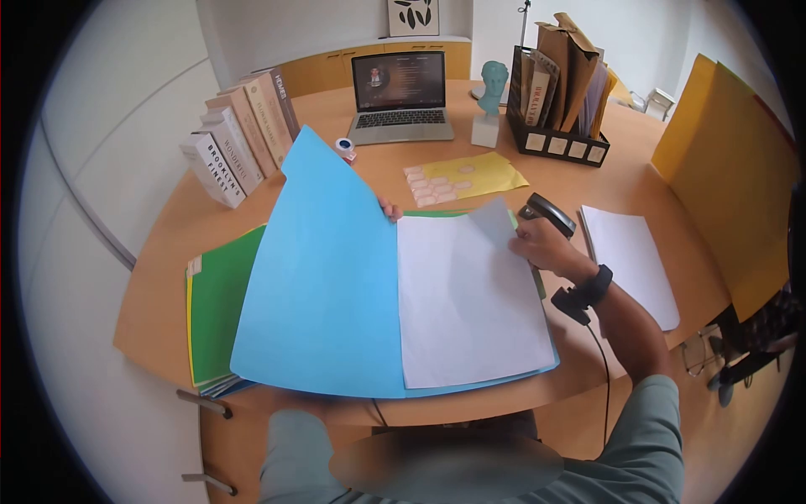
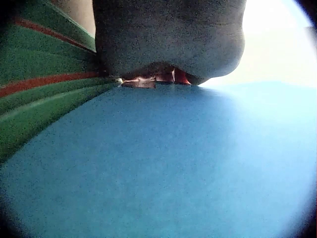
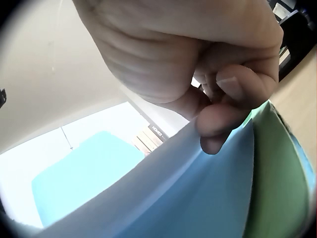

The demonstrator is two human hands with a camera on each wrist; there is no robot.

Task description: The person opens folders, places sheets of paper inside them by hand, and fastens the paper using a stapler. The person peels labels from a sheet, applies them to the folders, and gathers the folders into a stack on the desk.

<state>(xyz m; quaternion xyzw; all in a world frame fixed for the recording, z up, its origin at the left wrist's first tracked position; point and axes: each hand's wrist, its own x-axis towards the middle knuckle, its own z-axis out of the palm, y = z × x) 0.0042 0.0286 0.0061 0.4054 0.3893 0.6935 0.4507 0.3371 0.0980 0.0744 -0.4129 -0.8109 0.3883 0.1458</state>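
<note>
A blue folder [image 1: 327, 277] lies open in front of me, its left cover tilted up from the desk. My left hand [image 1: 389, 209] grips the cover's inner edge from behind; only its fingertips show in the head view. Above the blue surface, the left wrist view has the same hand [image 2: 168, 39] dark and close. White sheets [image 1: 470, 302] lie in the folder's right side. My right hand [image 1: 546, 245] pinches their top right corner, which bends upward. In the right wrist view, thumb and fingers [image 3: 218, 121] hold the paper edge over blue and green folder layers [image 3: 277, 173].
Green and yellow folders [image 1: 220, 302] lie to the left. Books [image 1: 252, 126], a laptop [image 1: 400, 101], a yellow patterned envelope [image 1: 466, 179], a bust [image 1: 492, 88] and a file holder [image 1: 558, 147] stand or lie behind. Right are a black stapler-like object [image 1: 550, 212] and a paper stack [image 1: 630, 260].
</note>
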